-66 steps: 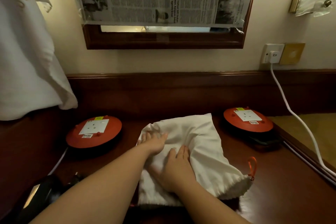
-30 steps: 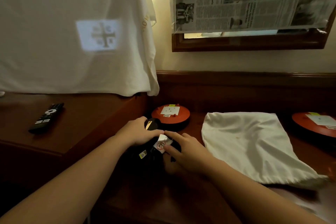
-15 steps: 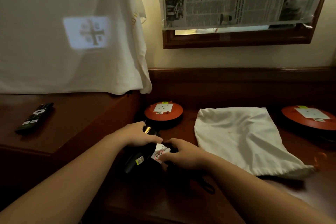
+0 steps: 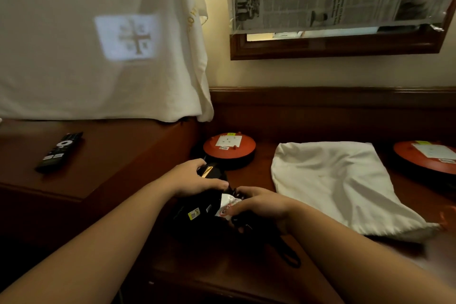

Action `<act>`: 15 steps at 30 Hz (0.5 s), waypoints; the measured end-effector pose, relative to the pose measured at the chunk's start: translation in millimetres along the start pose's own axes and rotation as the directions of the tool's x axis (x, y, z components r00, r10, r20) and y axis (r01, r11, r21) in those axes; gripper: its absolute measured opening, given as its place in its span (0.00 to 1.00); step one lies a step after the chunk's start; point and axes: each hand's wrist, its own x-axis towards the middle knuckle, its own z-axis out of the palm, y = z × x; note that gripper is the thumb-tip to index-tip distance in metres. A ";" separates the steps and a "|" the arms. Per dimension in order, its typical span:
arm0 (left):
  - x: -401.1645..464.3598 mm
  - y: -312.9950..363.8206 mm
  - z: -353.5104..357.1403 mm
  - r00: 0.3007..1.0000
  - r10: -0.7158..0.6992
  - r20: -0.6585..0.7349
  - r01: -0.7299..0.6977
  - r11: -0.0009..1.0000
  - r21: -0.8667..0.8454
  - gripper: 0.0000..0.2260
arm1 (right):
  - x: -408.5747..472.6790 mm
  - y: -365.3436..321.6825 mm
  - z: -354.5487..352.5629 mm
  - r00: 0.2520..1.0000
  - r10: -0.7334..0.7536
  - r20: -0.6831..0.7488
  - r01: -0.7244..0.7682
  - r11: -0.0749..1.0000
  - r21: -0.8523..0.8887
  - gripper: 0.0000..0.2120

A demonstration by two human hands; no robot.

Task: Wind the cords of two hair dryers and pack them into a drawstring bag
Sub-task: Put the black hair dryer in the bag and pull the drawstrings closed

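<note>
A black hair dryer (image 4: pixel 197 215) lies on the dark wooden desk (image 4: pixel 246 269) near its left side. My left hand (image 4: pixel 195 177) grips the top of its body. My right hand (image 4: pixel 259 205) pinches the dryer's black cord (image 4: pixel 286 252) at the white warning tag (image 4: pixel 228 206). A loop of that cord trails toward the desk's front edge. The white drawstring bag (image 4: pixel 340 185) lies flat to the right, its mouth toward the front right with an orange pull (image 4: pixel 444 219). A second hair dryer is not visible.
Two orange round socket reels stand at the back: the left reel (image 4: pixel 229 147) behind the dryer and the right reel (image 4: pixel 427 155) at the frame edge. A black remote (image 4: pixel 59 152) lies on the raised ledge at left. White cloth (image 4: pixel 98 39) hangs above it.
My hands left the white bag and moved left onto the black hair dryer. Over the last second the view shifted slightly, while both hands stayed on the dryer and its tagged cord.
</note>
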 end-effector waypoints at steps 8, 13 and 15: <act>24.2 54.0 18.7 0.991 0.115 -0.072 -0.117 0.993 -0.014 0.51 | -44.5 -9.4 -27.0 0.843 -0.432 -0.321 0.170 0.779 -0.603 0.35; 34.4 103.3 25.2 0.954 0.272 -0.128 -0.288 0.949 -0.132 0.34 | -76.8 -14.6 -61.0 0.730 -0.515 -0.450 0.158 0.767 -0.622 0.35; 46.4 114.1 32.4 0.965 0.191 -0.179 -0.246 0.895 -0.372 0.26 | -91.7 -17.9 -75.3 0.694 -0.528 -0.489 0.154 0.773 -0.616 0.36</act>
